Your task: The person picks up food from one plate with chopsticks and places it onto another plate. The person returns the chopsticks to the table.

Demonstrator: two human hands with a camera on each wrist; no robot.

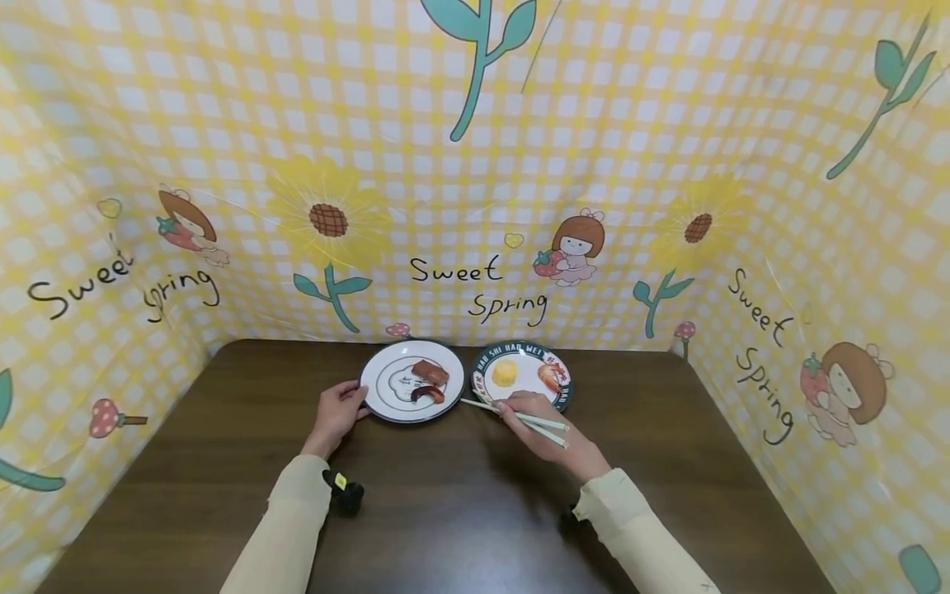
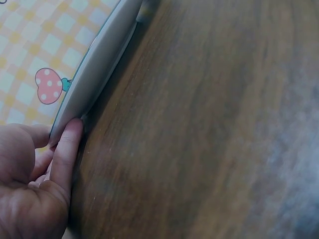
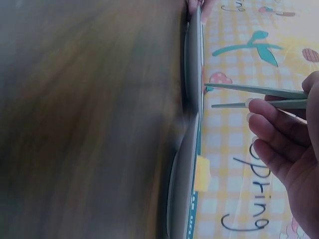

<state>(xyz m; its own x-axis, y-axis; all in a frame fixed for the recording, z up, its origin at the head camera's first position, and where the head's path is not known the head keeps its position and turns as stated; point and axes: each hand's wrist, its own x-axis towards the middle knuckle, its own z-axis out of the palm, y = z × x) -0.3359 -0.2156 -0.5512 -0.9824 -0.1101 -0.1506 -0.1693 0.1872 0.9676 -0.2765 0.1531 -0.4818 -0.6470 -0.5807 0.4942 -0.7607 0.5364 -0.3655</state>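
My left hand pinches the left edge of a white plate with a dark rim; in the left wrist view one finger reaches under the plate's edge. On this plate lie a reddish-brown, meat-like piece and a dark red curved piece. Pale green chopsticks are held in my right hand, which overlaps the front of the second plate. In the right wrist view the two chopsticks stand apart, one tip right at the left plate's rim.
The second plate, with a dark green lettered rim, stands close to the right of the first. It bears a yellow piece and an orange-red shape. Checked cloth walls enclose the dark wooden table behind and at both sides.
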